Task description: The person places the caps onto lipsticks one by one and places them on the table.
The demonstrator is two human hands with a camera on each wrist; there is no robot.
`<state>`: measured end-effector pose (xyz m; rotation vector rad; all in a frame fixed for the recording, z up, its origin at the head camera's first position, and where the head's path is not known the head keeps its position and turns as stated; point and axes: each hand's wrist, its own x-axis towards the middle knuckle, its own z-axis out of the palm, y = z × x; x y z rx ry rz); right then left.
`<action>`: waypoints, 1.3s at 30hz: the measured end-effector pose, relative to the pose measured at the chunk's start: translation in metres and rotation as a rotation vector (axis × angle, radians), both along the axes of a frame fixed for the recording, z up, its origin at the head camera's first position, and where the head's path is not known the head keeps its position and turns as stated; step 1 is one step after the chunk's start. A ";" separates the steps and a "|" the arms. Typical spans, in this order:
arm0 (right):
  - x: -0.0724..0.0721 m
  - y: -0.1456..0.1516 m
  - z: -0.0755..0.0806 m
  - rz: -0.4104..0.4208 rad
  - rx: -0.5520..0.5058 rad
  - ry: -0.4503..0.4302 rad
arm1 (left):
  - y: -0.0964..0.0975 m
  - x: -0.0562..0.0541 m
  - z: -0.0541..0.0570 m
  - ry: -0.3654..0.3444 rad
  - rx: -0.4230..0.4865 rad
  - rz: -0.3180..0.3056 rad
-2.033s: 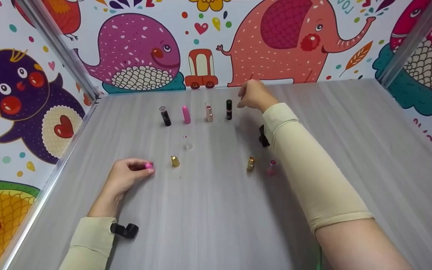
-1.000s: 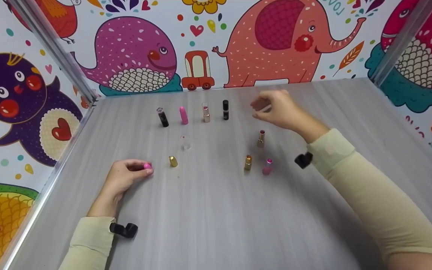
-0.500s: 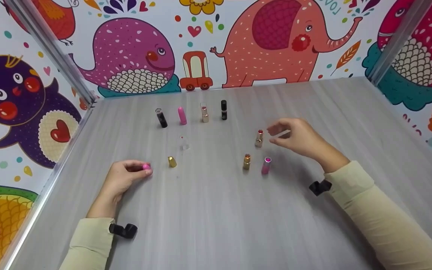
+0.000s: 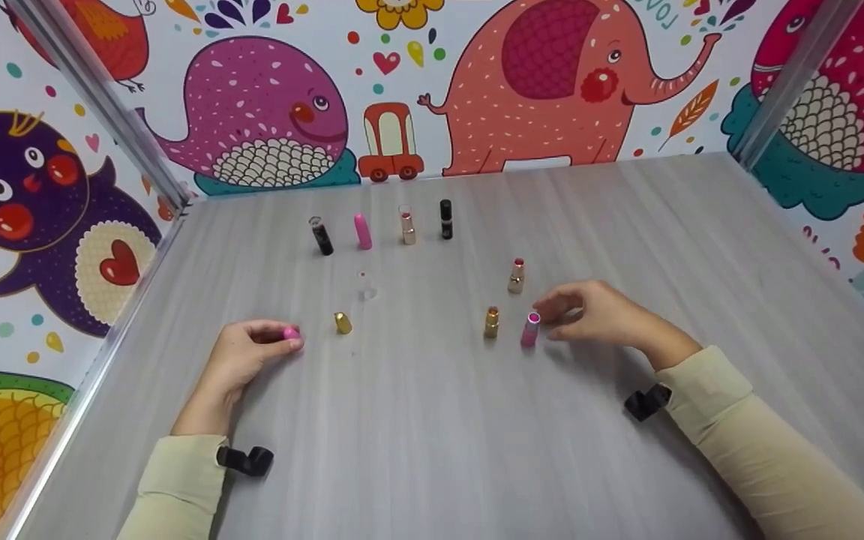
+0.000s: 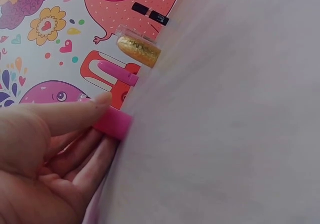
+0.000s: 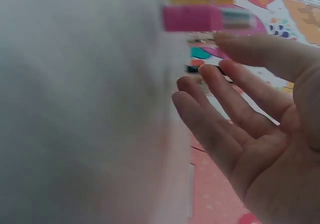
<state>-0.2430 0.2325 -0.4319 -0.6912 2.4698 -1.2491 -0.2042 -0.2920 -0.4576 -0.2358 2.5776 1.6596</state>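
My left hand (image 4: pixel 248 352) pinches a pink lipstick cap (image 5: pixel 114 123) between thumb and fingers, its base down at the table. To the right of it stands a gold lipstick cap (image 4: pixel 343 323). Beside an uncapped pink lipstick (image 4: pixel 529 330) with a silver collar is my right hand (image 4: pixel 601 319). Its fingers are spread around nothing, and the tips come right up to the lipstick's side. Uncapped too are a gold lipstick (image 4: pixel 491 324) just left of the pink one and a rose-gold lipstick (image 4: pixel 516 277) behind them.
A back row holds a black lipstick with a clear top (image 4: pixel 321 236), a pink capped lipstick (image 4: pixel 362 232), a clear-capped lipstick (image 4: pixel 407 226) and a black lipstick (image 4: pixel 445 220). A clear cap (image 4: pixel 367 288) stands in front of them. Printed panels (image 4: pixel 267 112) wall the table.
My right hand has come from the table's back, past the rose-gold lipstick, toward me to the uncapped pink lipstick's side. My left hand keeps its pinch on the cap in place.
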 end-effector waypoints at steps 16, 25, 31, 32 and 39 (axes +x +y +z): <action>0.001 -0.015 -0.021 0.026 -0.047 -0.012 | 0.000 -0.002 0.000 0.000 0.008 -0.009; -0.001 -0.017 -0.024 0.012 -0.046 0.025 | 0.000 0.000 0.000 -0.009 -0.002 -0.003; -0.001 -0.019 -0.024 -0.004 -0.055 0.038 | 0.000 -0.001 0.007 0.001 0.016 0.015; -0.001 -0.019 -0.023 -0.009 -0.054 0.039 | 0.001 -0.001 0.009 0.007 0.019 0.019; -0.001 -0.019 -0.023 -0.025 -0.061 -0.013 | 0.015 0.002 0.020 0.029 0.065 0.065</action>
